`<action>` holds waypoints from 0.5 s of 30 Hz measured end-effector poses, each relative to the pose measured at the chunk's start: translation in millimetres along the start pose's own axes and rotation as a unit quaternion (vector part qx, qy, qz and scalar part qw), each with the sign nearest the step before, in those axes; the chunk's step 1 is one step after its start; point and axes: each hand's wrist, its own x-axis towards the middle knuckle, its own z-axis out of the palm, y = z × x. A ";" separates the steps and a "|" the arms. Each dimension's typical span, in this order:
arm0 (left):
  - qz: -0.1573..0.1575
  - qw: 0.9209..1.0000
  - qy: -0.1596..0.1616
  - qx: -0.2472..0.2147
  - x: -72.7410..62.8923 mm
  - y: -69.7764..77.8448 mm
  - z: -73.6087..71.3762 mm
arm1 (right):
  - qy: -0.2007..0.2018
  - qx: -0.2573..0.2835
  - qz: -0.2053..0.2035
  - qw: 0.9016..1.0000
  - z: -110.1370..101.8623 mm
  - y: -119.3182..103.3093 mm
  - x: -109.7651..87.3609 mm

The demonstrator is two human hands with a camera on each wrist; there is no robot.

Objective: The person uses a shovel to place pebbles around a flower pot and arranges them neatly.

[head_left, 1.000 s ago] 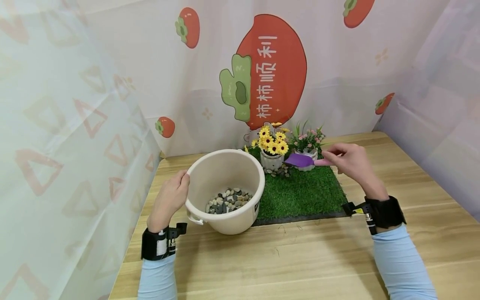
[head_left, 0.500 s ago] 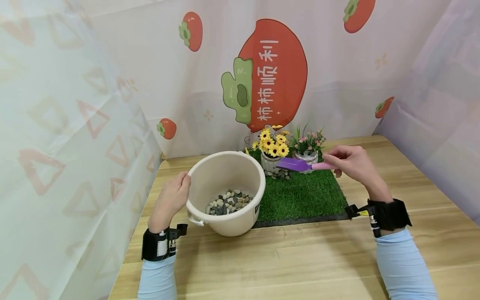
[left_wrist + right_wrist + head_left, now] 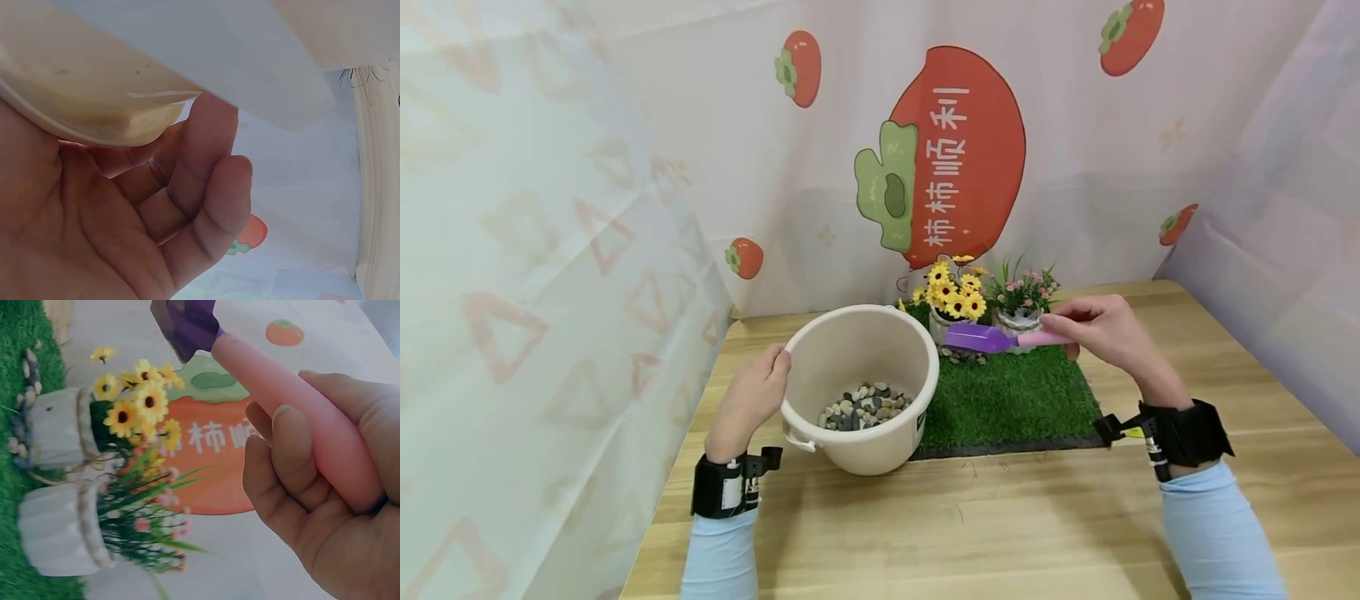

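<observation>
My left hand [image 3: 749, 400] grips the rim of a beige bucket [image 3: 880, 454] on its left side; in the left wrist view the fingers [image 3: 209, 134] curl under that rim. Grey, white and tan pebbles [image 3: 865, 407] lie on the bucket's floor. My right hand [image 3: 1101, 332] holds a small trowel by its pink handle [image 3: 281, 387], and its purple scoop [image 3: 977, 337] points left, in front of the flower pots. No pebbles show on the scoop in the head view. The far side of the bucket wall is partly hidden.
A green turf mat [image 3: 1007, 408] lies right of the bucket. On it stand a pot of yellow flowers [image 3: 955, 293] and a pot of pink flowers [image 3: 59, 531], with pebbles [image 3: 25, 406] around the yellow one's base. A printed cloth [image 3: 700, 133] hangs behind the wooden table [image 3: 1037, 525].
The trowel has shifted left and slightly down from before the pink-flower pot to before the yellow-flower pot, its scoop swinging lower. My left hand keeps its hold on the bucket. The view has shifted slightly.
</observation>
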 end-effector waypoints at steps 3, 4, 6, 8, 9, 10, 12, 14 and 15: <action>0.002 1.000 -0.002 0.002 0.5 0.8 -0.7 | 0.005 -0.010 -0.017 1.000 -6.9 -10.9 4.8; 0.001 1.000 -0.003 0.003 0.7 0.9 -0.8 | 0.004 -0.014 -0.023 1.000 -9.2 -14.5 6.3; 0.000 1.000 -0.005 0.006 0.7 1.1 -0.8 | 0.001 -0.020 -0.029 0.999 -13.2 -21.5 10.0; -0.001 1.000 -0.004 0.006 0.4 1.1 -0.6 | -0.005 -0.028 -0.043 0.999 -15.9 -28.5 14.6; -0.001 1.000 -0.003 0.006 0.2 1.0 -0.5 | -0.010 -0.030 -0.053 0.998 -16.9 -32.1 16.8; -0.001 1.000 -0.002 0.006 -0.2 1.0 -0.6 | -0.013 -0.033 -0.063 0.997 -17.7 -35.8 19.1; 0.000 1.000 0.001 0.005 -0.8 0.7 -0.6 | -0.021 -0.042 -0.087 0.995 -18.7 -50.9 21.3; 0.001 1.000 0.004 0.004 -1.5 0.7 -0.8 | -0.030 -0.048 -0.102 0.993 -19.6 -59.2 25.4; 0.001 1.000 0.005 0.004 -1.8 0.9 -1.0 | -0.033 -0.054 -0.112 0.992 -20.0 -63.0 27.6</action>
